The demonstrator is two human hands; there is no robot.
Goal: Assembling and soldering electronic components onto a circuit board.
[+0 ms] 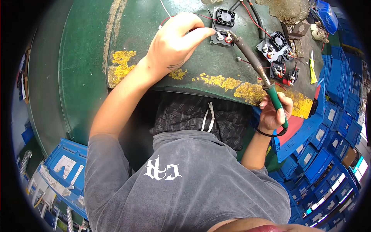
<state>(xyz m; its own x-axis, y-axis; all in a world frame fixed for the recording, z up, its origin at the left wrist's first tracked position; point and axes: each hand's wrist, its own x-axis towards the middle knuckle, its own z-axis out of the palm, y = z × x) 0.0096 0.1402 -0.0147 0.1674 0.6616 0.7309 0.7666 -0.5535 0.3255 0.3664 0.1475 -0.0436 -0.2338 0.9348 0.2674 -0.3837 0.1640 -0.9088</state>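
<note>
My right hand [276,114] grips the green handle of a soldering iron [251,58], its long metal shaft slanting up and left across the bench. The iron's tip rests at the terminals of a black board with a small cooling fan [225,17]. Beside the tip stand a red-ringed terminal [228,39] and a white-ringed terminal [220,37]. From the left, my left hand [176,40] pinches a thin silvery solder wire [221,30], whose end reaches toward the iron's tip. A red wire [205,16] with a pale plug passes behind my left hand.
To the right lie another fan board [277,40], a dark terminal part [284,73] and a yellow tool [312,69]. A stone-like lump [288,9] sits at the far edge. The green bench top [147,23] has worn yellow edging. Blue crates [336,77] are stacked beyond the right side.
</note>
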